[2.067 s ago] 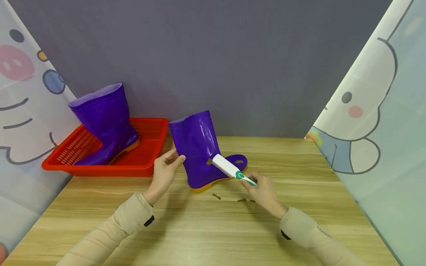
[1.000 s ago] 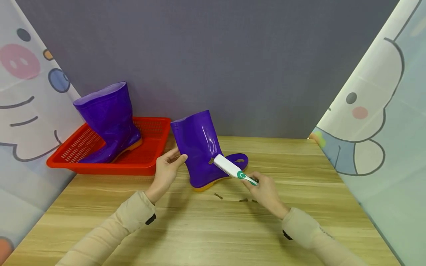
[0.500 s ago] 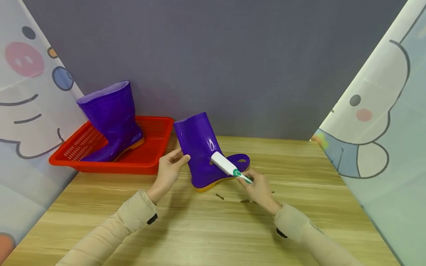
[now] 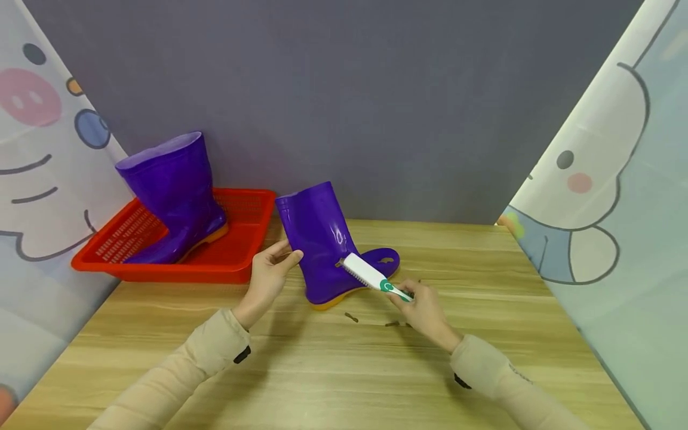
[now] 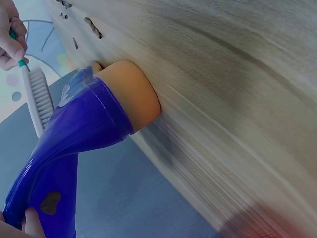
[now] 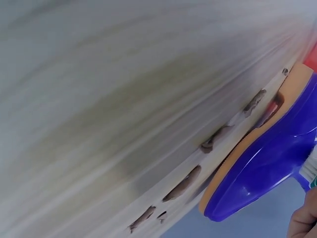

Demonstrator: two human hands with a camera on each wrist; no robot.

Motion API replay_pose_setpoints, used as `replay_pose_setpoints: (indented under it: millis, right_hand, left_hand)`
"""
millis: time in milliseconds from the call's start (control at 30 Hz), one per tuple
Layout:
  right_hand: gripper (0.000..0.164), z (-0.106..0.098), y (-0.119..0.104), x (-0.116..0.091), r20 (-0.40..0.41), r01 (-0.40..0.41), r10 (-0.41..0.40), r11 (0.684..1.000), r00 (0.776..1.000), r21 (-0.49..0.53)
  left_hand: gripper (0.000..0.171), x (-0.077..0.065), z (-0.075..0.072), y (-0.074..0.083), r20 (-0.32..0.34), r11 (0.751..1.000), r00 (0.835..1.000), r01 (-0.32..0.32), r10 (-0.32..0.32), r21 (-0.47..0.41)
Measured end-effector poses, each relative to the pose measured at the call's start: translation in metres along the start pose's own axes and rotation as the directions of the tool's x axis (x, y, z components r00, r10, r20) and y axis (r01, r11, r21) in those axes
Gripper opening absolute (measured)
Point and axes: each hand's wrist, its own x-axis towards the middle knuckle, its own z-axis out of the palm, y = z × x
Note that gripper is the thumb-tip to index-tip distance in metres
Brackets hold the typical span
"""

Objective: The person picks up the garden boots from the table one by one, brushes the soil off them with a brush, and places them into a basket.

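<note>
A purple rubber boot (image 4: 317,230) with an orange sole stands on the table, its toe to the right. My left hand (image 4: 266,283) holds the back of its shaft, thumb on the near side. In my right hand (image 4: 424,310) is the green-and-white handle of a scrub brush (image 4: 364,270), its bristles against the boot's ankle. A brown smear (image 4: 340,262) shows at the brush tip, and another brown patch (image 4: 386,260) lies on the toe. The left wrist view shows one more brown patch (image 5: 50,203) on the shaft near my thumb.
A second purple boot (image 4: 177,185) stands in a red plastic basket (image 4: 185,273) at the left. Several brown bits (image 4: 352,317) lie on the wooden table (image 4: 333,376) in front of the held boot. A grey panel (image 4: 376,107) rises behind.
The brush has made small strokes at the ankle, moving slightly down and right over the last half second. The boot's shaft leans a little further left than before. My left hand keeps its hold.
</note>
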Motion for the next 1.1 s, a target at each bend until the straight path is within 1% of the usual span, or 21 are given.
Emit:
replay_pose_setpoints:
  millis: [100,167,267,333,433,500,567,633,700,800,1000,1100]
  right_hand:
    - [0.010,-0.004,0.001,-0.003,0.016,-0.025,0.025,1.000,1.000,0.009]
    - [0.011,-0.005,0.001,-0.003,0.016,-0.066,0.065,0.997,0.998,0.041]
    - [0.012,-0.005,-0.003,0.001,-0.019,-0.099,0.101,0.991,0.995,0.086]
    - [0.013,-0.003,-0.006,0.006,-0.046,-0.091,0.096,0.991,0.994,0.103]
    - [0.015,0.004,-0.008,0.013,-0.042,-0.057,0.061,0.994,0.997,0.098]
    - [0.015,0.008,-0.009,0.014,-0.021,-0.076,0.078,0.993,0.997,0.094]
    - [0.012,0.010,-0.008,0.013,0.001,-0.115,0.116,0.989,0.993,0.090]
    - [0.011,0.011,-0.007,0.011,0.016,-0.145,0.144,0.986,0.989,0.077]
    - [0.010,0.010,-0.007,0.010,0.030,-0.152,0.150,0.986,0.988,0.062]
    - [0.010,0.009,-0.006,0.008,0.055,-0.139,0.136,0.989,0.989,0.045]
    - [0.010,0.004,-0.002,0.002,0.031,-0.145,0.144,0.989,0.989,0.026]
    - [0.010,0.002,0.001,-0.001,0.033,-0.145,0.144,0.989,0.989,0.026]
  left_hand:
    - [0.037,0.000,0.001,0.000,-0.011,1.000,1.000,-0.003,0.003,-0.022]
    - [0.037,0.000,0.000,0.000,-0.016,0.999,1.000,-0.002,0.002,-0.035]
    - [0.038,-0.001,-0.001,0.001,-0.021,0.999,1.000,0.001,-0.002,-0.049]
    - [0.038,-0.001,-0.001,0.001,-0.025,0.999,1.000,0.001,-0.003,-0.050]
    - [0.037,-0.002,-0.001,0.002,-0.025,0.999,1.000,-0.003,0.002,-0.047]
    - [0.037,-0.002,0.000,0.002,-0.013,0.999,1.000,-0.006,0.006,-0.037]
    - [0.037,-0.003,0.000,0.001,0.004,0.999,1.000,-0.009,0.009,-0.032]
    - [0.037,-0.002,0.000,0.001,0.006,1.000,1.000,-0.008,0.008,-0.027]
    - [0.037,-0.002,0.000,0.000,-0.011,1.000,1.000,-0.008,0.008,-0.027]
    - [0.037,-0.001,-0.001,-0.001,-0.031,1.000,1.000,-0.001,0.001,-0.028]
    - [0.039,-0.001,0.000,-0.001,0.002,0.999,1.000,0.004,-0.004,-0.040]
    - [0.039,-0.001,0.002,-0.002,0.005,0.999,1.000,0.001,-0.001,-0.044]
